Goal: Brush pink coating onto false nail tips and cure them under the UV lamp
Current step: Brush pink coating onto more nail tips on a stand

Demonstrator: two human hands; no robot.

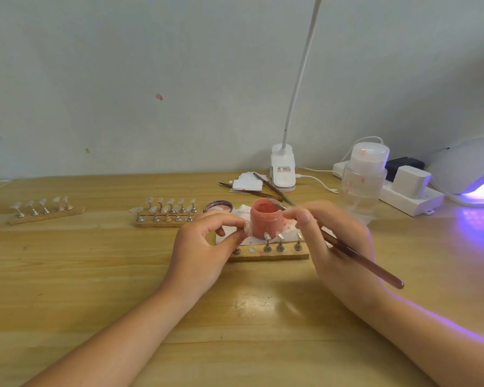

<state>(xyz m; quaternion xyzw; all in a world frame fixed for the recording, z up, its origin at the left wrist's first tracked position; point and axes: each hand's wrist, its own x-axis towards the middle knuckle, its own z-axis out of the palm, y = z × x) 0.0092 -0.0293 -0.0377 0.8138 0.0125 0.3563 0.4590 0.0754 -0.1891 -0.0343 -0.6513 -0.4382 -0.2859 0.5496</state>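
Note:
An open jar of pink coating [265,220] stands on a stained white tissue [289,231] at the table's middle. My right hand [330,241] grips a long brown brush [361,259], whose tip reaches over the jar's mouth. My left hand [204,247] pinches a small stand with a clear nail tip [246,228] just left of the jar. In front of the jar lies a wooden strip [271,254] carrying several nail tips on metal stands. The UV lamp [470,169] glows purple at the far right.
Two more wooden strips with nail tips lie at the left [46,212] and centre-left [165,216]. A jar lid [218,206], spare brushes [266,188], a white clip lamp [283,171], a clear pump bottle [363,180] and a power strip [411,196] stand behind.

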